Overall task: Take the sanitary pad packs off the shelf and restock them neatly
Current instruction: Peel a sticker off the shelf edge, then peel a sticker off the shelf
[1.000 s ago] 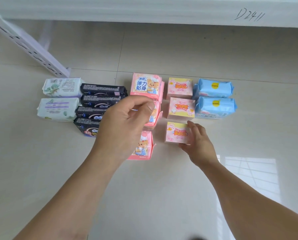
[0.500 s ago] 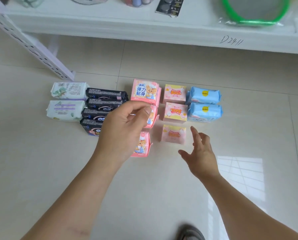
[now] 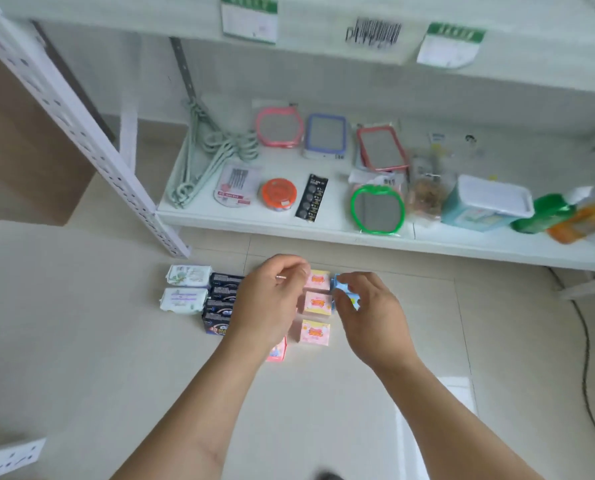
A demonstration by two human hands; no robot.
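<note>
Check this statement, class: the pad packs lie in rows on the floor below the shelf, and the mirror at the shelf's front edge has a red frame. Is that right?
Not quite. The head view shows the pad packs in rows on the floor below the shelf, but the mirror at the shelf's front edge has a green frame, not red.

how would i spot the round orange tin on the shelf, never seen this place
Look at the lowest white shelf, front row. The round orange tin sits between a pink needle card and a black battery strip. It is the only round orange thing there.
</note>
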